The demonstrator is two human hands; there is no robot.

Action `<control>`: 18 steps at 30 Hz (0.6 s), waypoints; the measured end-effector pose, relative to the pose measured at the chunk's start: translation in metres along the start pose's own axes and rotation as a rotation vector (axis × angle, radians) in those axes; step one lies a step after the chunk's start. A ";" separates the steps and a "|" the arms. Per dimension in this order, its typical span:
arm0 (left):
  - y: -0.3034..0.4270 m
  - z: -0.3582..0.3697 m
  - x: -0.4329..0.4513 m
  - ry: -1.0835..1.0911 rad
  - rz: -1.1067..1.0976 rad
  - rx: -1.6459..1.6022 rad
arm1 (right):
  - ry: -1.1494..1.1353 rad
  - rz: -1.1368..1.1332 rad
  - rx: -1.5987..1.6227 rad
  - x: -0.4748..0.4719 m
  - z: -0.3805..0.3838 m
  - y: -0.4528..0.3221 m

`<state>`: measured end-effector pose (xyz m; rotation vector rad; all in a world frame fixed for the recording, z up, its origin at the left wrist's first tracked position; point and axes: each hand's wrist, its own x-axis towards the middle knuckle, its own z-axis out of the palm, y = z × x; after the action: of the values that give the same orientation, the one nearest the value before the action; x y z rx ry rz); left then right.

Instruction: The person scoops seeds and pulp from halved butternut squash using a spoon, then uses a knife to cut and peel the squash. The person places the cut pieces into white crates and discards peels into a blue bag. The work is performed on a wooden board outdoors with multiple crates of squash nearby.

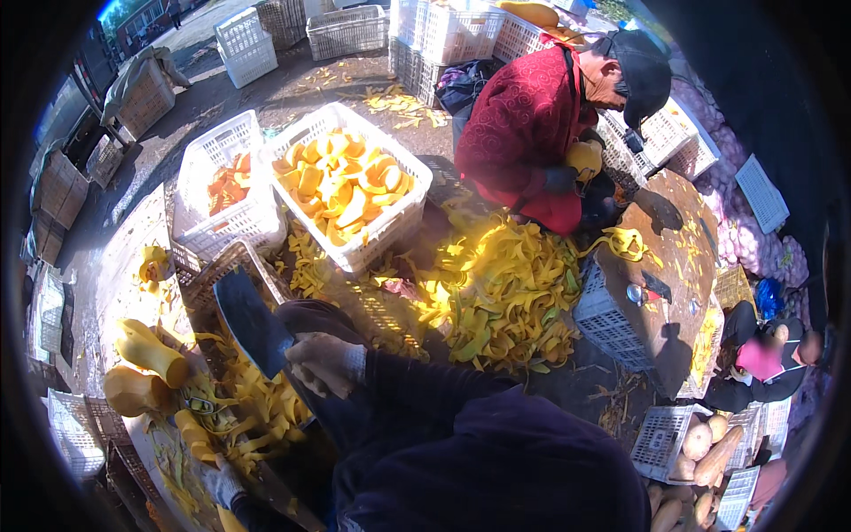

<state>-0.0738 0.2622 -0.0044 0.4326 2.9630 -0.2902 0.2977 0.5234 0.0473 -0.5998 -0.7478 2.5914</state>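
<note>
A broad dark cleaver (252,329) is held up in my gloved right hand (327,364), its blade raised above the peelings. Low in the view, my gloved left hand (223,484) grips the near end of a slim peeled squash piece (194,433) on a wooden board (143,435); its fingers are partly hidden. Two larger peeled squash pieces, one long (151,352) and one stubby (138,391), lie further along the board. A metal peeler (199,404) rests among peel strips beside them. Yellow peelings (262,405) fill the space between the board and my legs.
White crates hold yellow squash pieces (346,179) and orange pieces (229,183). A large peel heap (512,292) covers the ground. A co-worker in red (518,126) bends over a squash near another board (671,266). Whole squashes (705,445) stand crated at lower right.
</note>
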 end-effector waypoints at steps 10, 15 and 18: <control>-0.052 0.037 0.029 0.322 0.121 -0.015 | -0.300 -0.025 0.200 0.019 -0.010 0.014; 0.009 -0.014 -0.016 0.183 0.133 -0.047 | -0.267 -0.051 0.213 0.019 -0.027 0.015; 0.017 -0.027 -0.030 0.164 0.132 -0.096 | -0.231 -0.077 0.199 0.007 -0.023 0.010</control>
<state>-0.0426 0.2757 0.0236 0.6662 3.0702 -0.1018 0.3008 0.5286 0.0221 -0.2105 -0.5592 2.6483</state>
